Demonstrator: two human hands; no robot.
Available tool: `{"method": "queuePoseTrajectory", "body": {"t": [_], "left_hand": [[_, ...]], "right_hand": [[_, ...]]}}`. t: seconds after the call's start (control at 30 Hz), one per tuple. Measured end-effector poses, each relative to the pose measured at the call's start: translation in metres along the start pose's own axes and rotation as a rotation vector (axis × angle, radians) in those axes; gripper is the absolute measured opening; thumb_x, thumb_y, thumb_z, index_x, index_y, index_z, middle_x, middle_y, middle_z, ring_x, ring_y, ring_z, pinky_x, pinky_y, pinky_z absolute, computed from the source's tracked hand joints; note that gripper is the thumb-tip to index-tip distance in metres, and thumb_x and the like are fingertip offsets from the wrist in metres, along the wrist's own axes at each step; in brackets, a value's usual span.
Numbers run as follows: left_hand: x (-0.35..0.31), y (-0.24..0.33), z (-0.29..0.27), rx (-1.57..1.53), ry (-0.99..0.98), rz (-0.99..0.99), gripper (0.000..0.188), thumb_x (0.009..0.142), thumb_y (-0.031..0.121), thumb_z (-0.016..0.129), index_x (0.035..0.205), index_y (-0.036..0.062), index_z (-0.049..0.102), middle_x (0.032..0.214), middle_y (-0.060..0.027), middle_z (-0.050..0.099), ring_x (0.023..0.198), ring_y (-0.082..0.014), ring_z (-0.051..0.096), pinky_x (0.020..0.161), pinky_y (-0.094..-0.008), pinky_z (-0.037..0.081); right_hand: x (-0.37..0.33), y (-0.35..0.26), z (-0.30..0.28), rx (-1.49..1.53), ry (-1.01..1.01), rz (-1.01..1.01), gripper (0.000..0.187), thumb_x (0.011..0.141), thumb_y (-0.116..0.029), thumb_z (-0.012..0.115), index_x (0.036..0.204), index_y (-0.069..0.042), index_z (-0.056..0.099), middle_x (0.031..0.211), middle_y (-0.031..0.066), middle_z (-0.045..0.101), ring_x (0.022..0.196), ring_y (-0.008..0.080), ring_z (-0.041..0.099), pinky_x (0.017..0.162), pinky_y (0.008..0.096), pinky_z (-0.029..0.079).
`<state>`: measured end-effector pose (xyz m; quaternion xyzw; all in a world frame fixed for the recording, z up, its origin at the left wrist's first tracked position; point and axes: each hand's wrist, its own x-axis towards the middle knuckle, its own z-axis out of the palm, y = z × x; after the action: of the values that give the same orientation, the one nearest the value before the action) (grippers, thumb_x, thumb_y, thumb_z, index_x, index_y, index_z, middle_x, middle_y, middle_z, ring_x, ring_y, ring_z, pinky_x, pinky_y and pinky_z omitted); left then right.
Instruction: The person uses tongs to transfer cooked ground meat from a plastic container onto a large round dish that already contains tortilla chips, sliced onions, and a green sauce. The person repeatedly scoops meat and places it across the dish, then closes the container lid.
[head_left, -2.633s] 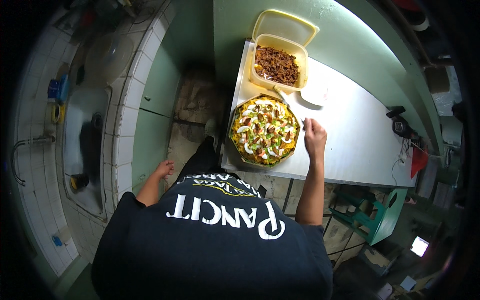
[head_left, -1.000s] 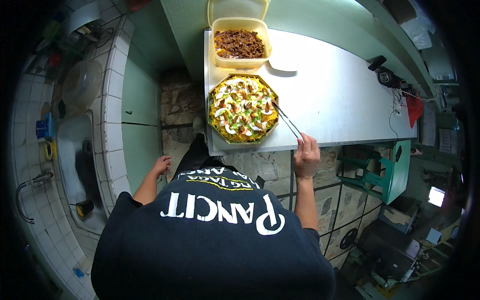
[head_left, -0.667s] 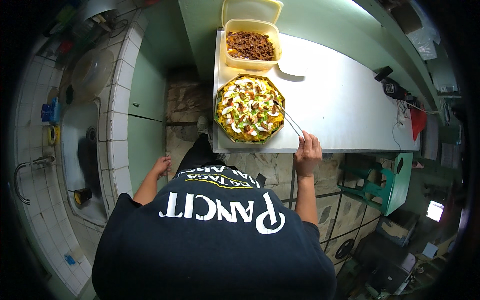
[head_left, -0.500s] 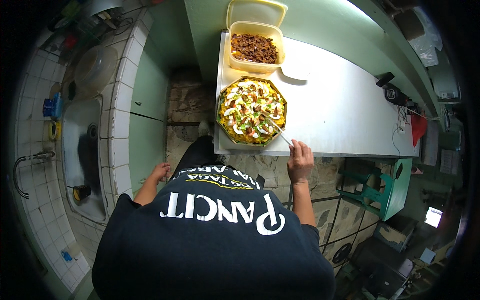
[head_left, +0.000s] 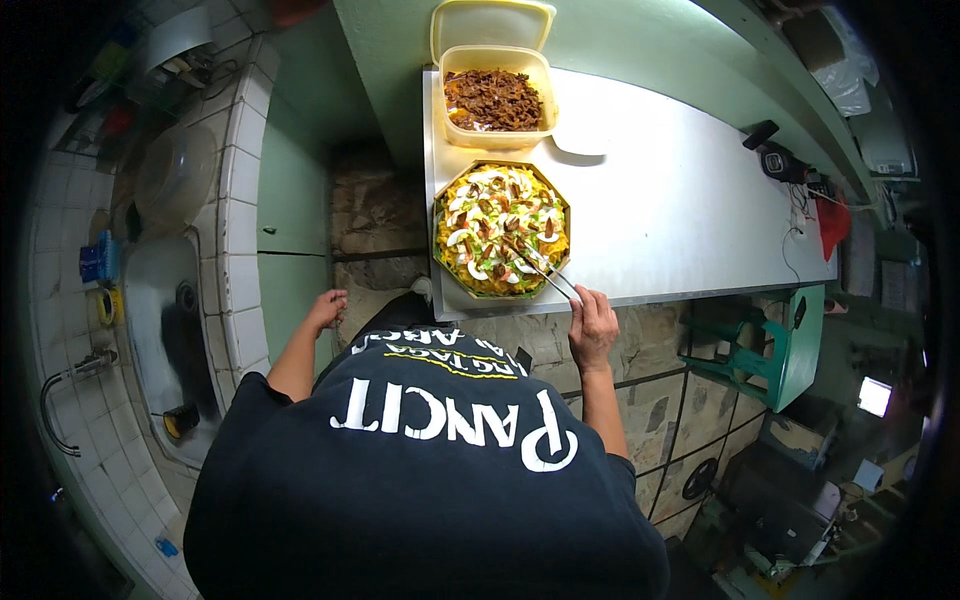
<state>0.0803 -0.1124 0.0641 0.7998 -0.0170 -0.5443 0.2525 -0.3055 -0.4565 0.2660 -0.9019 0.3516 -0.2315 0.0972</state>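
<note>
My right hand (head_left: 594, 322) grips slim metal tongs (head_left: 556, 280) by their near end, beside the near right edge of an octagonal tray (head_left: 440, 268). The tips of the tongs reach into the food, touching a brown piece or just over it. Yellow noodles (head_left: 462, 272) fill the tray, topped with egg slices, green bits and brown pieces. Behind it stands a clear plastic tub (head_left: 497, 140) of dark brown chopped topping (head_left: 497, 100). My left hand (head_left: 326, 310) hangs by my side away from the table, fingers loosely bent and holding nothing.
The tray and tub stand at the left end of a white table (head_left: 660, 200). The tub's lid (head_left: 492, 28) leans against the wall behind. A tiled counter with a sink (head_left: 170, 340) lies to my left. At the right are a green plastic stool (head_left: 745, 350) and a black device (head_left: 785, 170) with cords.
My right hand has shifted slightly, and the tongs' tips have moved a little nearer and left over the food; both prongs now show. The whole view has also shifted a little.
</note>
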Motion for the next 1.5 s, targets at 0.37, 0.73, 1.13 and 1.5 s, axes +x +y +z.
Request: {"method": "queuePoseTrajectory", "body": {"t": [0.37, 0.73, 1.13, 1.5], "left_hand": [[0.014, 0.104, -0.015, 0.030, -0.065, 0.255, 0.039, 0.093, 0.026, 0.056, 0.131, 0.0187, 0.054, 0.108, 0.0007, 0.064, 0.082, -0.0111, 0.060, 0.063, -0.0279, 0.046], [0.027, 0.182, -0.031, 0.052, -0.046, 0.634, 0.036, 0.093, 0.020, 0.059, 0.128, 0.0099, 0.057, 0.100, -0.0011, 0.065, 0.074, -0.0090, 0.059, 0.069, -0.0269, 0.050], [-0.015, 0.500, -0.052, 0.293, 0.637, 1.709, 0.044, 0.092, 0.020, 0.054, 0.132, 0.0032, 0.049, 0.131, -0.0155, 0.053, 0.122, -0.0297, 0.051, 0.104, -0.0437, 0.039], [0.021, 0.615, -0.036, 0.706, 0.773, 1.552, 0.024, 0.083, 0.030, 0.064, 0.095, 0.0091, 0.070, 0.088, -0.0124, 0.070, 0.079, -0.0277, 0.066, 0.073, -0.0408, 0.055]], "right_hand": [[0.026, -0.043, 0.007, -0.025, -0.173, 0.332, 0.022, 0.097, -0.026, 0.051, 0.098, -0.010, 0.066, 0.087, 0.0117, 0.062, 0.071, 0.0351, 0.064, 0.061, 0.0447, 0.050], [0.040, -0.047, 0.011, -0.068, -0.141, 0.357, 0.020, 0.095, -0.026, 0.053, 0.096, -0.011, 0.068, 0.087, 0.0095, 0.062, 0.071, 0.0343, 0.064, 0.062, 0.0430, 0.051], [0.011, -0.069, -0.005, -0.057, -0.167, 0.407, 0.018, 0.096, -0.022, 0.053, 0.098, -0.010, 0.065, 0.089, 0.0113, 0.061, 0.073, 0.0345, 0.062, 0.064, 0.0435, 0.049], [0.035, -0.090, -0.014, -0.159, -0.231, 0.428, 0.022, 0.096, -0.027, 0.053, 0.093, -0.009, 0.066, 0.085, 0.0115, 0.061, 0.067, 0.0365, 0.064, 0.058, 0.0454, 0.050]]}}
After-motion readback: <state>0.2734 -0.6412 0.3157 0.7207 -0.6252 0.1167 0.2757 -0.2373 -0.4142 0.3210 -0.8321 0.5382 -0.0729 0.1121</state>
